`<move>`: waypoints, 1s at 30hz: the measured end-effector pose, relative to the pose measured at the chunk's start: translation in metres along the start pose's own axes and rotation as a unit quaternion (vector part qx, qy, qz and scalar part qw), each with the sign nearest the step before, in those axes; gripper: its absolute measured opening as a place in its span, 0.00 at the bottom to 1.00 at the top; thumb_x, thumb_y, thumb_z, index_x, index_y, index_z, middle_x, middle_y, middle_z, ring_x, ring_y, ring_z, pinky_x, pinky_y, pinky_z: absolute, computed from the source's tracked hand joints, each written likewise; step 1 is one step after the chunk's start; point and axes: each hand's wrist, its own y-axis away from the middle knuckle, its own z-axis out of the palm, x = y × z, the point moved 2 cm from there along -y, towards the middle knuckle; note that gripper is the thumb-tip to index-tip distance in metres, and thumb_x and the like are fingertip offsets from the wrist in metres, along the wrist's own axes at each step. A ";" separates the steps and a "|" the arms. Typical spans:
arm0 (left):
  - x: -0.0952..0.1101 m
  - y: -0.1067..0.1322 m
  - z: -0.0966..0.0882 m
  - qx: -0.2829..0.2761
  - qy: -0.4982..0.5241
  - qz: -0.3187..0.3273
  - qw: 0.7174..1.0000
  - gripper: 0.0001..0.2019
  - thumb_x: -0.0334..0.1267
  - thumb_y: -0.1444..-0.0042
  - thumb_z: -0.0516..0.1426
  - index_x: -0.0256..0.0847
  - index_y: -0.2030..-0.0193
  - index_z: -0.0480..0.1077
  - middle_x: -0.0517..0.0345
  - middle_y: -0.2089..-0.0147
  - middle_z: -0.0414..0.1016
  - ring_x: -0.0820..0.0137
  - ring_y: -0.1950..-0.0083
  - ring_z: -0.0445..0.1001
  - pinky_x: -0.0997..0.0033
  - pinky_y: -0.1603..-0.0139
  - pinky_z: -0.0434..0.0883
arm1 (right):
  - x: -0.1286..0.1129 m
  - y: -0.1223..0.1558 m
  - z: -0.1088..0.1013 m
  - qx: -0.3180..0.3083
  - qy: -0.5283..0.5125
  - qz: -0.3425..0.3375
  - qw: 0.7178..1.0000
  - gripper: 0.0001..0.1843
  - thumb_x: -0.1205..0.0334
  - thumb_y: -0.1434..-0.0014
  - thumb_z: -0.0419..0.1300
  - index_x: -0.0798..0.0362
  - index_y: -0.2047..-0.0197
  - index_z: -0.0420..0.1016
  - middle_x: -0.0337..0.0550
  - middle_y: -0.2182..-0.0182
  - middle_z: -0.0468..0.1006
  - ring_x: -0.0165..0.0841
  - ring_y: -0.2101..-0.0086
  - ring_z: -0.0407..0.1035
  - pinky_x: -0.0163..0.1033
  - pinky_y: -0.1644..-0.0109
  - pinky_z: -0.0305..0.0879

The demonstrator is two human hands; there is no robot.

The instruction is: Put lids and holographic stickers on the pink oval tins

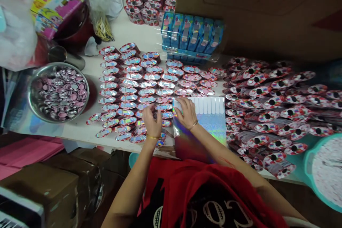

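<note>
My left hand (152, 122) is over the rows of small oval-topped packs (129, 105), its thumb apart from the fingers and nothing visible between them. Many of these packs have shiny silver stickers on their tops. On the upper left corner of a holographic sticker sheet (200, 124) rests my right hand (186, 112). Its fingers are bent and the thumb stands apart, with nothing I can make out in the grip. Pale strip-shaped stickers line the sheet's top edge. To the right stand more packs (267, 116), with dark round holes in their tops.
A steel bowl (30, 94) holds pink and silver discs at the left. Behind the packs are blue packs in clear plastic (192, 34) and a large cardboard box (253, 14). A turquoise tub (308, 160) is at the right. Cartons (42, 185) stand below the table's left edge.
</note>
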 end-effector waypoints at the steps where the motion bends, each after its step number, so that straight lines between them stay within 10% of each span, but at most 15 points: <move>1: 0.005 0.009 0.001 -0.035 0.006 0.012 0.999 0.14 0.44 0.41 0.54 0.41 0.50 0.67 0.48 0.53 0.69 0.60 0.50 0.68 0.59 0.47 0.63 | 0.006 0.007 -0.007 0.013 0.014 0.003 1.000 0.23 0.54 0.34 0.47 0.51 0.39 0.63 0.52 0.44 0.68 0.42 0.45 0.59 0.48 0.43 0.54; 5: 0.023 0.046 0.011 -0.132 -0.075 0.002 0.988 0.18 0.52 0.44 0.57 0.42 0.53 0.71 0.46 0.52 0.68 0.54 0.49 0.66 0.55 0.49 0.63 | 0.030 0.036 -0.023 0.003 0.079 -0.006 0.997 0.31 0.47 0.36 0.48 0.50 0.33 0.56 0.52 0.34 0.56 0.46 0.35 0.45 0.54 0.37 0.49; 12: 0.039 0.055 0.030 -0.116 -0.084 -0.072 0.987 0.18 0.43 0.47 0.60 0.42 0.50 0.68 0.44 0.47 0.65 0.52 0.43 0.64 0.52 0.47 0.61 | 0.044 0.051 -0.006 -0.062 0.105 -0.074 0.990 0.43 0.39 0.39 0.49 0.53 0.29 0.46 0.55 0.30 0.46 0.47 0.32 0.37 0.59 0.32 0.39; 17: 0.057 0.059 0.024 -0.110 0.123 -0.088 0.982 0.10 0.39 0.44 0.56 0.42 0.56 0.63 0.54 0.60 0.69 0.64 0.57 0.70 0.61 0.54 0.66 | 0.036 0.047 -0.027 -0.038 0.100 -0.098 0.989 0.45 0.36 0.41 0.49 0.54 0.29 0.46 0.56 0.30 0.44 0.48 0.31 0.34 0.60 0.33 0.39; 22: 0.097 0.070 -0.009 -0.128 0.340 -0.035 0.931 0.10 0.44 0.40 0.54 0.44 0.55 0.60 0.61 0.69 0.67 0.72 0.68 0.69 0.71 0.65 0.67 | 0.006 0.039 -0.090 -0.025 0.042 -0.207 0.977 0.48 0.29 0.48 0.53 0.51 0.33 0.56 0.54 0.35 0.60 0.51 0.34 0.46 0.62 0.33 0.39; 26: 0.130 0.068 -0.056 -0.110 0.332 0.068 0.934 0.07 0.43 0.39 0.54 0.43 0.58 0.66 0.56 0.63 0.72 0.70 0.62 0.72 0.70 0.59 0.69 | -0.025 0.040 -0.135 -0.062 -0.083 -0.234 0.967 0.37 0.34 0.43 0.54 0.51 0.39 0.66 0.53 0.52 0.77 0.42 0.52 0.71 0.50 0.44 0.61; 30: 0.145 0.062 -0.103 -0.004 0.220 0.193 0.956 0.06 0.41 0.41 0.56 0.42 0.63 0.70 0.54 0.61 0.70 0.68 0.57 0.71 0.66 0.55 0.68 | -0.057 0.051 -0.153 -0.191 -0.184 -0.219 0.939 0.26 0.39 0.38 0.50 0.54 0.56 0.74 0.43 0.70 0.77 0.32 0.71 0.67 0.37 0.66 0.63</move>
